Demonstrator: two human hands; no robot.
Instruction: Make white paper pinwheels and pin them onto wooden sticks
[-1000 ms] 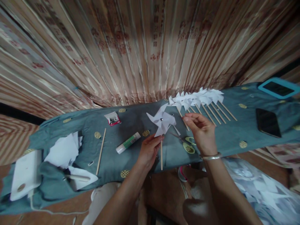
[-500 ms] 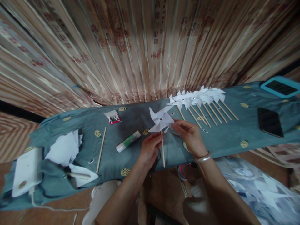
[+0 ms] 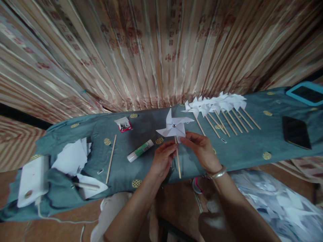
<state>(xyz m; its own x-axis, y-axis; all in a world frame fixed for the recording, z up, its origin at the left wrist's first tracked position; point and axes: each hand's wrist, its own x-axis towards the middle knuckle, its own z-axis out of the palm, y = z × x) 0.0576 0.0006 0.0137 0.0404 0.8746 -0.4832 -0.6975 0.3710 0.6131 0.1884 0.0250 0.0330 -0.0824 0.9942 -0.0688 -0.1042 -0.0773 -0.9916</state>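
A white paper pinwheel (image 3: 174, 127) with a silver pin at its centre is held up over the middle of the cloth-covered table. My left hand (image 3: 163, 158) is closed on its wooden stick (image 3: 178, 163), just below the paper. The fingers of my right hand (image 3: 202, 149) pinch the lower right blade of the same pinwheel. Left of my hands lie a green and white glue stick (image 3: 140, 151), a small red and white box of pins (image 3: 123, 125) and a loose wooden stick (image 3: 111, 159).
Several finished pinwheels (image 3: 217, 105) lie in an overlapping row at the back right. A phone (image 3: 296, 132) and a blue-framed device (image 3: 308, 93) are farther right. White paper sheets (image 3: 70, 157) and a white power strip (image 3: 33, 181) are at the left.
The pinwheel's blades have turned around the pin. My right hand has shifted its pinch from the right side to the lower right blade. The view has moved slightly.
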